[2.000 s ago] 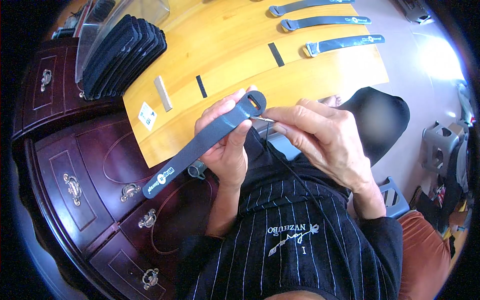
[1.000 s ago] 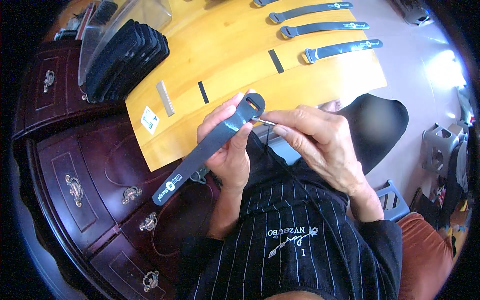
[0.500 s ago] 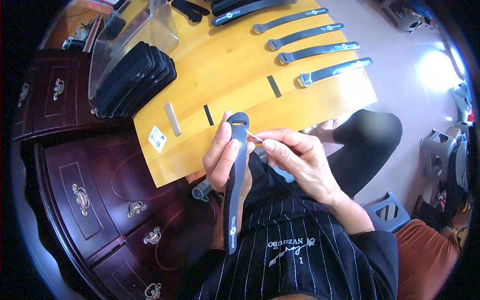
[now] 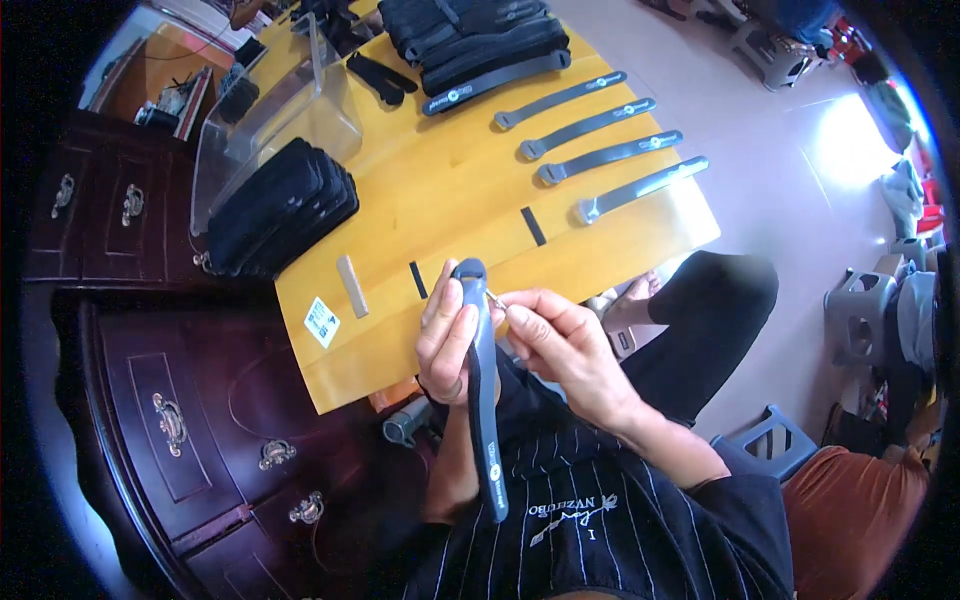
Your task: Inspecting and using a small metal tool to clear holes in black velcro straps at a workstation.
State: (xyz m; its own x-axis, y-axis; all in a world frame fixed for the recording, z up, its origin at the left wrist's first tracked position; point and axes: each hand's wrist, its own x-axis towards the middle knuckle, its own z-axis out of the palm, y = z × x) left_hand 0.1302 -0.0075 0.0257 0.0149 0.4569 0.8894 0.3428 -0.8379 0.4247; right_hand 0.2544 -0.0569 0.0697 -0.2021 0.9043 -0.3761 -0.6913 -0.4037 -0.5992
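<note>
Between the thumb and fingers of my left hand (image 4: 445, 345) is a long dark grey strap (image 4: 483, 385) with a slot in its rounded upper end; its tail hangs down in front of my striped top. My right hand (image 4: 565, 345) is closed in a pinch on a thin metal pointed tool (image 4: 497, 302), whose tip meets the strap's edge just below the slot. The end of the tip cannot be made out. Several matching straps (image 4: 595, 130) lie in a row on the yellow table (image 4: 440, 170) beyond my hands.
A large stack of dark straps (image 4: 480, 40) is at the table's far side. Black pieces (image 4: 280, 205) are piled by a clear plastic bin (image 4: 330, 120) at left. A white label (image 4: 322, 322) lies near the front edge. Dark drawers (image 4: 170, 430) stand left; a grey stool (image 4: 770, 445) sits right.
The head view has shifted, so the table sits lower in the picture. The strap's upper end has turned slightly, and the right hand still holds the tool against its edge.
</note>
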